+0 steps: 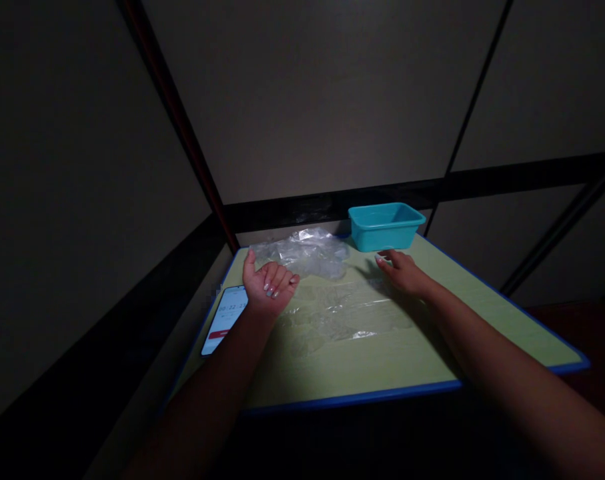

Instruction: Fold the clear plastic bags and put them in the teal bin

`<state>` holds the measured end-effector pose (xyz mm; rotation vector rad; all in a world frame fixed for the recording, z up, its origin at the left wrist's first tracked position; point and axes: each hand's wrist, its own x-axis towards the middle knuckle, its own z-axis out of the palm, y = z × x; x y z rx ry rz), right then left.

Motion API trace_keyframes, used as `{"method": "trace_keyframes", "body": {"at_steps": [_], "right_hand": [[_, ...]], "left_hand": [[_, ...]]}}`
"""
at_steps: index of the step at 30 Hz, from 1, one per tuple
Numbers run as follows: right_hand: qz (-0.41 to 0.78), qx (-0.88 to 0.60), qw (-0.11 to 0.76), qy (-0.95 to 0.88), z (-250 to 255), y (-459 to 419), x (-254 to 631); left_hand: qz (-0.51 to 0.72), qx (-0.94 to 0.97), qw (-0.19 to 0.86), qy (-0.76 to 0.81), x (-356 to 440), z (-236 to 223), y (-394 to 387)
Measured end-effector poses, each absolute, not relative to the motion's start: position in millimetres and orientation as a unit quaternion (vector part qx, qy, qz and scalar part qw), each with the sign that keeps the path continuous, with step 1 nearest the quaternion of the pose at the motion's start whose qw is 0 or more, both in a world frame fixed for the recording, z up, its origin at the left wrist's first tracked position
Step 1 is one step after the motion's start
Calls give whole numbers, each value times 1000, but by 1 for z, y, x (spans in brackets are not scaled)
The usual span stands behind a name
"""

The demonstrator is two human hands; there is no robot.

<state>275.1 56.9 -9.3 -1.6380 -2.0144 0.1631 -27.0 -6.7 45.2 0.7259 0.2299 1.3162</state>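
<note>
Two clear plastic pieces lie on the green table (pixel 362 367) with its blue edge: a crumpled plastic bag (pixel 302 253) towards the far side and a flattened plastic sheet (pixel 347 317) spread out nearer the person. The left hand (pixel 269 287) lies palm up at the near edge of the crumpled bag, its fingers (pixel 277 280) curled loosely inward around nothing. Just beside it, a smartphone (pixel 225 320) lies on the table, its lit screen showing a timer and a red button. The right hand (pixel 402 273) is palm down above the far end of the flattened sheet, its fingers (pixel 387 261) slightly curved and close together, with no clear grip on anything; a pale scrap at their tips is too small to identify. Just beyond them, an upright teal plastic tub (pixel 386 227) stands at the far edge of the table. Its near wall hides the bottom, so its contents cannot be seen. Dark beams (pixel 332 203) and pale walls (pixel 312 100) rise behind the table.
</note>
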Motion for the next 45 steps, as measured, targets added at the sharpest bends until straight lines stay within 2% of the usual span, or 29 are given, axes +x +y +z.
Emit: {"method": "trace_keyframes", "body": {"at_steps": [22,36,45], "right_hand": [[67,-646,191,-736,-1,50,268],[79,-649,197,-731,-4,49,268],[80,-651,181,-732,-2,49,267]], "left_hand": [[617,317,703,156,-23,45,-10],[608,319,694,216,-23,46,-7],[601,309,712,191,-24,46,-6]]}}
